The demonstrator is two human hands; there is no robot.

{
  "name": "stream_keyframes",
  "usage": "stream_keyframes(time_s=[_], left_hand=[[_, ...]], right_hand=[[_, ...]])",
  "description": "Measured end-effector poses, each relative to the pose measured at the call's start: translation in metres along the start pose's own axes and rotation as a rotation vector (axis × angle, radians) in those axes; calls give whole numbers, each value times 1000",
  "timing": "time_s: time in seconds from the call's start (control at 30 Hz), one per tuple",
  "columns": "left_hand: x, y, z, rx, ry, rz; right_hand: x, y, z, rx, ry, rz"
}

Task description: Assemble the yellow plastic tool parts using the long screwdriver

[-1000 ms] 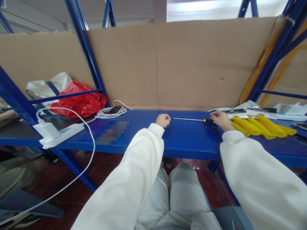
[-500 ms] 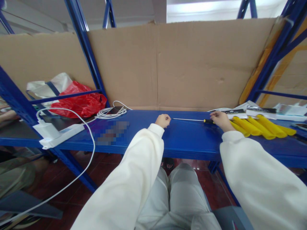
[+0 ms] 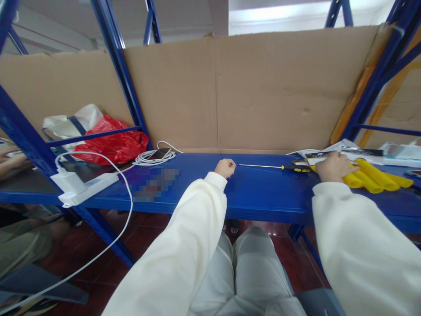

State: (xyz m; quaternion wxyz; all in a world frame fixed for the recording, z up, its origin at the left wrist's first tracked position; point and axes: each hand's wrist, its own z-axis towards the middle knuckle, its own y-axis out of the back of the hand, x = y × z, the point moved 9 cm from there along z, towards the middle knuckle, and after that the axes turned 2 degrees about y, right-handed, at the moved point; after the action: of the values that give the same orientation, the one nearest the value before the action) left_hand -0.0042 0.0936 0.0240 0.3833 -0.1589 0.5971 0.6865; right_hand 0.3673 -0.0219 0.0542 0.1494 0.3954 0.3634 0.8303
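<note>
A long screwdriver [image 3: 296, 168] with a black and yellow handle lies crosswise on the blue shelf, its thin metal shaft pointing left. My left hand [image 3: 225, 168] is closed at the shaft's tip, seemingly pinching it; the fingertips are partly hidden. To the right, my right hand [image 3: 333, 167] is off the handle and rests over the near end of several yellow rolled tubes [image 3: 379, 174]. Its fingers are stretched across them, and part of the tubes is hidden beneath the hand.
Papers and black-and-white packages [image 3: 365, 152] lie behind the tubes. At the left are a white power strip [image 3: 94, 188] with a plugged-in adapter, a coiled white cable [image 3: 154, 157] and a red plastic bag [image 3: 113, 140]. Cardboard [image 3: 263, 92] stands along the back.
My right hand has let go of the screwdriver handle and moved right onto the yellow tubes. My left hand has stayed at the shaft's tip. The view has shifted slightly.
</note>
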Motion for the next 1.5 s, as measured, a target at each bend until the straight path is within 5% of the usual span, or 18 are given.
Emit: stream_keyframes(time_s=[0.63,1.03,1.5], left_hand=[[-2,1,-1,-7,-6,24],[-1,1,-2,-6,-6,16],[-7,4,-2,-39,-28,72]], right_hand=[[-16,-18,2,164,-131,-109],[-23,-24,13,69,-119,37],[26,1,-4,-15,167,11]])
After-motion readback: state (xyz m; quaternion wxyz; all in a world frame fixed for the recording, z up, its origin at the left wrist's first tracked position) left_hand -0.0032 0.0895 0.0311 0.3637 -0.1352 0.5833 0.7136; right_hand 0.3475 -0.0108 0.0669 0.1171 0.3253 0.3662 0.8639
